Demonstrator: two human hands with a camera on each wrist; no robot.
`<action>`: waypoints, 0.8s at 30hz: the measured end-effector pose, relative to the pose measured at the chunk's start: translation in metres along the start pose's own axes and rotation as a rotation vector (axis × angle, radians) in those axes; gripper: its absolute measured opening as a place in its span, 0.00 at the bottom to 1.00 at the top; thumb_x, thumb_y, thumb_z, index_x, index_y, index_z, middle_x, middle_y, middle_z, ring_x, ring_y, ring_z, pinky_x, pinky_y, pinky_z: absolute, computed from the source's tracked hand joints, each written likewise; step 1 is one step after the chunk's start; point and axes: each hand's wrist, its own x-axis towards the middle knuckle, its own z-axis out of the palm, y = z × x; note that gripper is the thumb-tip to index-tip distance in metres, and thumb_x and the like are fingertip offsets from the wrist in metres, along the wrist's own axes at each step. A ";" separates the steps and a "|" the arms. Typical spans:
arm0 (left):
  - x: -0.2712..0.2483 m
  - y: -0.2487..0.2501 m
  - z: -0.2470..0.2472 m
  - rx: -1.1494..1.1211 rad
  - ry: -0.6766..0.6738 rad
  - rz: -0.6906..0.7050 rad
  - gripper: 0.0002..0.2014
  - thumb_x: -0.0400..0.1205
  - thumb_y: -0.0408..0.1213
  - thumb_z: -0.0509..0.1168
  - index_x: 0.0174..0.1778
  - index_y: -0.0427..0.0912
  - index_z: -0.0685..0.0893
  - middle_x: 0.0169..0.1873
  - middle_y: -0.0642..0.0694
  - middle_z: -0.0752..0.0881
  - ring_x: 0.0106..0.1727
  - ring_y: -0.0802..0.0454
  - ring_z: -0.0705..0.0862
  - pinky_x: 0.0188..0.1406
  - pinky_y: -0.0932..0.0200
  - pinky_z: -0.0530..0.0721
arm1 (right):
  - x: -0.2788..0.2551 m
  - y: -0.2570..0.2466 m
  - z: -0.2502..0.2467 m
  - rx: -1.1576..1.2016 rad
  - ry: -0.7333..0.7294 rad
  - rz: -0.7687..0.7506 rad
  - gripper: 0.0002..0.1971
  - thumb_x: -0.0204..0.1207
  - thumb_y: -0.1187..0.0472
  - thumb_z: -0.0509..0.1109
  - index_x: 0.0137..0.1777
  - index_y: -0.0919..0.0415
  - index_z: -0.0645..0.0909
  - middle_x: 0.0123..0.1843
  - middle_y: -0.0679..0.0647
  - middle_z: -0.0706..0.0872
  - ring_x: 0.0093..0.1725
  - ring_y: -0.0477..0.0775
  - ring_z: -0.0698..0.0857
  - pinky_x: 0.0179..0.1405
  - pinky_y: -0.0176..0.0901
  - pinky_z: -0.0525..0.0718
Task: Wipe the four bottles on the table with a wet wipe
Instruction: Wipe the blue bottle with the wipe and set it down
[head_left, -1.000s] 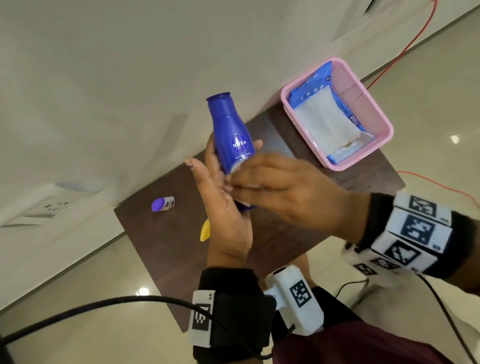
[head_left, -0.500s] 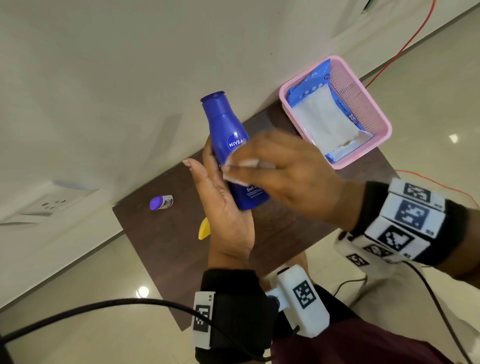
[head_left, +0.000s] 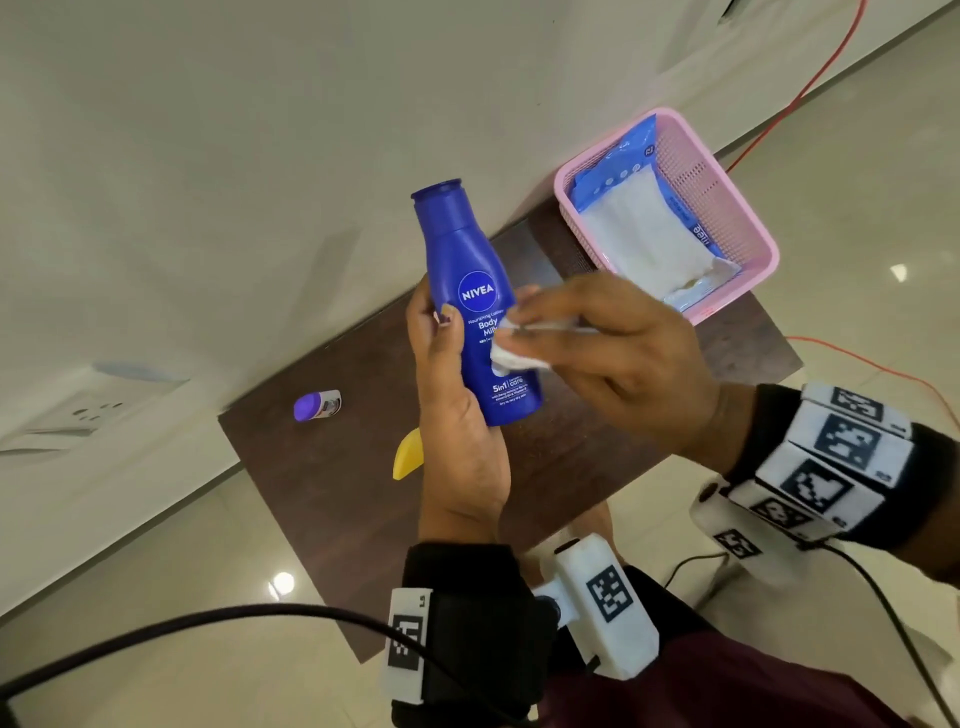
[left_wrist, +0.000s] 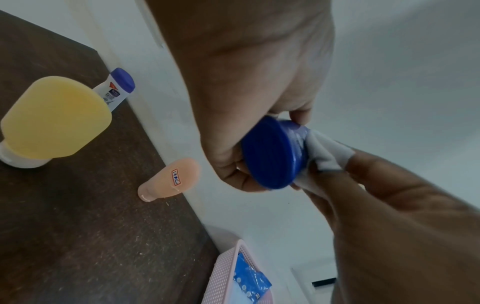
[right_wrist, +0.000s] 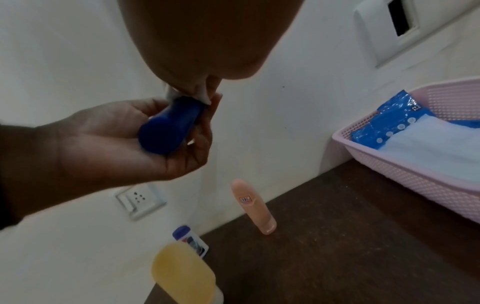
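My left hand (head_left: 457, 395) grips a blue Nivea bottle (head_left: 475, 291) by its lower body, held upright above the dark table (head_left: 332, 499). My right hand (head_left: 613, 364) pinches a folded white wet wipe (head_left: 511, 353) and presses it against the bottle's label side. The bottle's round base (left_wrist: 270, 152) and the wipe (left_wrist: 324, 156) show in the left wrist view. Three more bottles stand on the table: a yellow one (left_wrist: 54, 121), a peach one (left_wrist: 171, 176) and a small white one with a purple cap (head_left: 317, 405).
A pink mesh basket (head_left: 727, 208) at the table's far right corner holds a blue pack of wipes (head_left: 649, 239). The table stands against a white wall with a socket plate (right_wrist: 140, 201). A red cable (head_left: 810, 83) runs along the floor.
The bottle has been turned so its label faces me, and my left thumb now curls over its front. My right hand slid the wipe across the bottle's side.
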 end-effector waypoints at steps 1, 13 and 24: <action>0.000 -0.002 0.001 0.006 0.037 0.001 0.18 0.83 0.44 0.55 0.69 0.49 0.73 0.52 0.48 0.87 0.50 0.55 0.87 0.45 0.58 0.86 | 0.008 0.001 0.001 0.020 0.045 0.032 0.15 0.80 0.56 0.67 0.64 0.61 0.74 0.63 0.57 0.79 0.64 0.55 0.79 0.63 0.35 0.77; 0.002 -0.005 0.010 0.098 0.189 0.014 0.30 0.80 0.57 0.57 0.74 0.45 0.69 0.57 0.41 0.83 0.53 0.51 0.86 0.48 0.56 0.86 | 0.002 -0.020 -0.001 0.022 0.125 0.107 0.13 0.83 0.60 0.62 0.58 0.67 0.84 0.54 0.63 0.86 0.55 0.57 0.84 0.51 0.48 0.85; 0.006 -0.003 0.002 0.103 0.092 0.108 0.20 0.85 0.46 0.55 0.72 0.47 0.71 0.65 0.39 0.81 0.56 0.47 0.83 0.50 0.52 0.86 | 0.021 -0.004 0.001 -0.012 0.149 0.059 0.08 0.78 0.67 0.67 0.55 0.65 0.82 0.51 0.64 0.86 0.52 0.53 0.82 0.57 0.31 0.76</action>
